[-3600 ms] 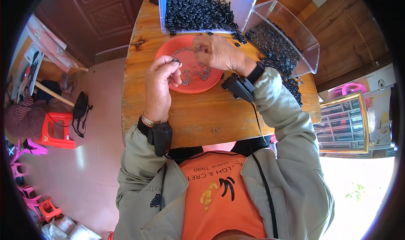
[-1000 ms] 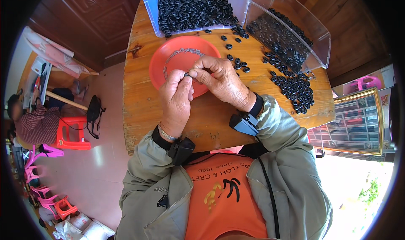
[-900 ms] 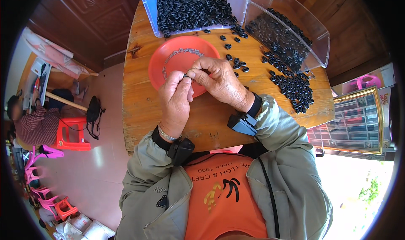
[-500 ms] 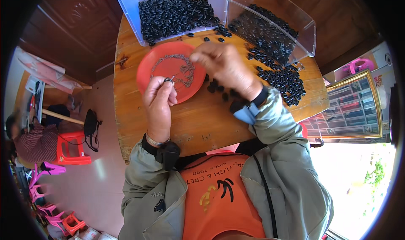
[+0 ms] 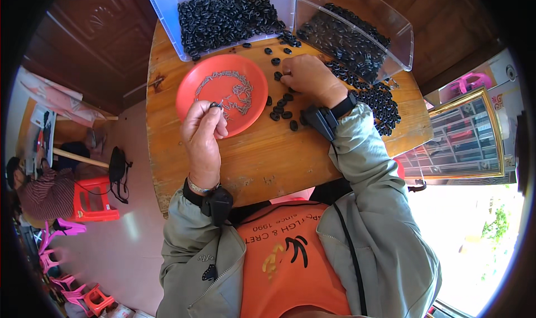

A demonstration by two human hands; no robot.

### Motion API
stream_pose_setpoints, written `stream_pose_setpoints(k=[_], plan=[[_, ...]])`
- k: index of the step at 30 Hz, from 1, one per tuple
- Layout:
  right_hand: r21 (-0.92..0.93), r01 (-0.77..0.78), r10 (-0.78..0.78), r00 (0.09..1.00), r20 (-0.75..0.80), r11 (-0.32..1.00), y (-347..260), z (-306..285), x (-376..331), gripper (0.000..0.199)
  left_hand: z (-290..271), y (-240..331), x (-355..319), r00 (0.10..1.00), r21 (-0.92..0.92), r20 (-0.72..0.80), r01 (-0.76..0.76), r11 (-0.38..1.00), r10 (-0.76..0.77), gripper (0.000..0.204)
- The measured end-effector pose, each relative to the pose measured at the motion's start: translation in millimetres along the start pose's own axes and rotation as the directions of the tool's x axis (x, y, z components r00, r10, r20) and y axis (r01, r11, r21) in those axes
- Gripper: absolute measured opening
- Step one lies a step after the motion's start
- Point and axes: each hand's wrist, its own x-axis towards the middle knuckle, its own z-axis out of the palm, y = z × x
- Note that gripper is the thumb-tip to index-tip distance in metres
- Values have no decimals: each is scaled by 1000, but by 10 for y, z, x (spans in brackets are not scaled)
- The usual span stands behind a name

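Over the near left rim of a round red plate (image 5: 259, 75), my left hand (image 5: 202, 136) pinches a small black oval piece (image 5: 214, 105) with a thin metal pin showing at it. Many small silvery pins (image 5: 241, 89) lie in the plate, partly in a ring. To the plate's right, my right hand (image 5: 315, 79) is down at the tabletop, fingers curled together, their tips at another black oval piece (image 5: 278, 75). Several loose black oval pieces (image 5: 286, 115) lie just nearer to me, between the plate and my right wrist.
A translucent white bin (image 5: 229, 27) of black pieces stands at the far edge. Beside it a clear plastic box (image 5: 402, 44) holds more, with a dense patch of black pieces (image 5: 385, 114) on the wooden table (image 5: 245, 167). Another person (image 5: 44, 192) sits at far left near a red stool (image 5: 96, 198).
My right hand has moved from above the plate's right edge rightward and down to the loose black pieces. The left hand still pinches its black piece in nearly the same place.
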Motion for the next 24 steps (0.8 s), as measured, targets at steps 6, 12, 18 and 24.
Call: stream_pose_setpoints(k=[6,12,18,24], plan=[[-96,24,-28,999,-40,995,-62,5,-6,18,-3,-2,-1,1000,8,11,-6,1000,6,14],[-71,14,-15,1000,-13,997,14,-13,-11,13,-8,-15,3,1000,1,23,-2,1000,2,13],[-138,23,-34,997,-76,990,-15,23,-5,10,6,-9,6,1000,15,22,13,1000,-13,13],[49,54,-42,975,-218,997,93,74,14,13,7,-25,-2,999,-11,40,18,1000,-17,12]])
